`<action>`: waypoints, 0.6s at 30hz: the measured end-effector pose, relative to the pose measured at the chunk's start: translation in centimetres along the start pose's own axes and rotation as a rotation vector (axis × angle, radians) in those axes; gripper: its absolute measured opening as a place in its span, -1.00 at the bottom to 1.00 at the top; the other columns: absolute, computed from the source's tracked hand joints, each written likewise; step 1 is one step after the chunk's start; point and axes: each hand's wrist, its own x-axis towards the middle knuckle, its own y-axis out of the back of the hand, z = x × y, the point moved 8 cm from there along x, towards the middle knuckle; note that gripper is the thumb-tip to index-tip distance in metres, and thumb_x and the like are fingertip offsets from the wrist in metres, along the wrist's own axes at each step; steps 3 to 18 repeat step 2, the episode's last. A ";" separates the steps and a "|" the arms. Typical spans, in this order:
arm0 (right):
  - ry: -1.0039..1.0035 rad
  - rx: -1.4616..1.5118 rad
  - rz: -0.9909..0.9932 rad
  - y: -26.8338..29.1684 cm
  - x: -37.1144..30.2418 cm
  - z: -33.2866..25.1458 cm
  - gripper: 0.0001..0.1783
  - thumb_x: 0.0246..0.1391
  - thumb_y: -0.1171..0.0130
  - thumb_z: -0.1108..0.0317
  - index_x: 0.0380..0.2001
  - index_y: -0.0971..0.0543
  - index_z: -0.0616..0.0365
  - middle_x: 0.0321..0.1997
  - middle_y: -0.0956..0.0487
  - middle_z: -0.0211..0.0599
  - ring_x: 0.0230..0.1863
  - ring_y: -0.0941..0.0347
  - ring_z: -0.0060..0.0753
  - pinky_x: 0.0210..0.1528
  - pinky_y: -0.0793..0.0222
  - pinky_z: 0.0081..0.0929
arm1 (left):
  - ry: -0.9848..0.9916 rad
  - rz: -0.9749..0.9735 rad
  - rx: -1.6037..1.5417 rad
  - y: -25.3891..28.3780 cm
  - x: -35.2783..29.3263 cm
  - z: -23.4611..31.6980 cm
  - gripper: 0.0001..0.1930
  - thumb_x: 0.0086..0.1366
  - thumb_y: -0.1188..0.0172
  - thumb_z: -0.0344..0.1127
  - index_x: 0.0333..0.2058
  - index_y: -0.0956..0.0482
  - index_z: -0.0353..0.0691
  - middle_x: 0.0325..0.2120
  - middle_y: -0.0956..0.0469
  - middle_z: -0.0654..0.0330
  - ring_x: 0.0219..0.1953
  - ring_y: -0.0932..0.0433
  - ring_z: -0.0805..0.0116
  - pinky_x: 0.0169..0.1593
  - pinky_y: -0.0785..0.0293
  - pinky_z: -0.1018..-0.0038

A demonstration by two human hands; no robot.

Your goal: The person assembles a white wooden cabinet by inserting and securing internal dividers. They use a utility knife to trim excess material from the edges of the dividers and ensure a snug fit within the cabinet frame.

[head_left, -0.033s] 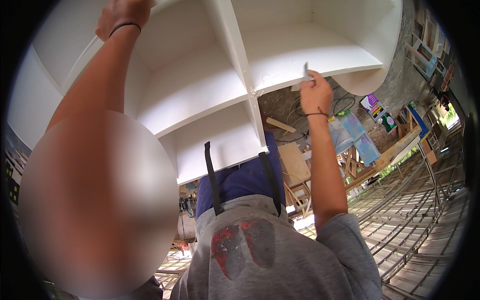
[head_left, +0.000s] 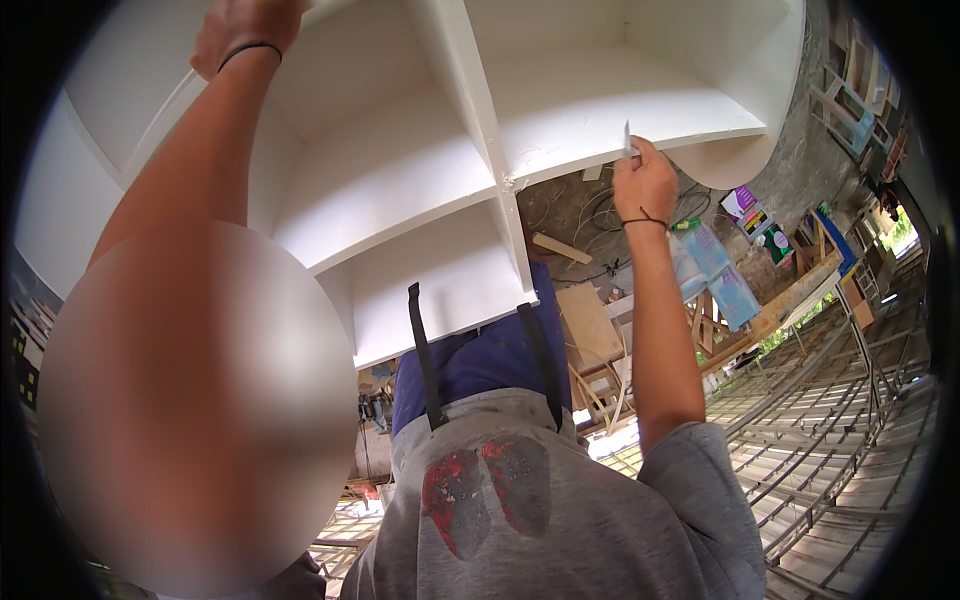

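Observation:
My right hand (head_left: 646, 188) is closed around a small knife with a thin pointed blade (head_left: 628, 134). The blade points up and away from me, in front of the lower board of the white shelf unit (head_left: 390, 215). I cannot tell whether it touches the board edge. At the upper left, my left hand (head_left: 245, 35) is curled against the unit near a white panel edge. Its fingertips are cut off by the top of the picture, so what they grip is hidden. White shavings or crumbs (head_left: 508, 184) cling where the divider meets the shelf edge.
Below the unit, the floor has a wood offcut (head_left: 562, 249), loose cables (head_left: 690, 207) and a plywood piece (head_left: 590, 325). To the right lie light-blue plastic packs (head_left: 735, 298) and a purple-and-white box (head_left: 741, 206). A round-ended white board (head_left: 725, 160) projects at the shelf's right.
My right hand has shifted a little to the right with the knife, and the blade has turned more upright. My left hand has stayed in place.

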 end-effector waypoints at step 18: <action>0.102 -0.253 -0.066 -0.3 -0.3 -1.4 -0.56 -0.11 -0.22 0.28 -0.06 -0.59 0.06 -0.08 -0.58 0.03 -0.21 -0.58 0.03 -0.13 -0.50 -0.19 | -0.008 -0.001 -0.004 -0.2 0.3 0.1 -0.59 0.22 0.19 -0.02 -0.26 -0.62 -0.05 -0.20 -0.60 -0.05 -0.09 -0.54 -0.09 -0.01 -0.45 0.12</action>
